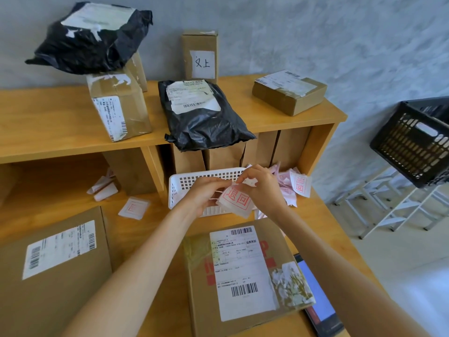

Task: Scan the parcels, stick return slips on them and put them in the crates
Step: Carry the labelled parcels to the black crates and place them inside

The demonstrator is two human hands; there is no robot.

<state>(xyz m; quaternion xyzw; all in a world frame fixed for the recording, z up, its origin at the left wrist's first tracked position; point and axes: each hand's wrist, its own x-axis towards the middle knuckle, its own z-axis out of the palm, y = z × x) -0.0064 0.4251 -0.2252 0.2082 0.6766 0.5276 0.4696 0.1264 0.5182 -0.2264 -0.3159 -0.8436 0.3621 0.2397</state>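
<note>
Red-stamped white return slip pinched at top edge by both hands, slightly curled.

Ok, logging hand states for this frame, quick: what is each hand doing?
Left hand: holds the return slip, pinching its top edge.
Right hand: pinches the same slip's top edge, as if peeling it.

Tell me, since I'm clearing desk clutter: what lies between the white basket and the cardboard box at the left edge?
In the head view, one loose return slip lies on the desk between the white basket and the left cardboard box.
</note>
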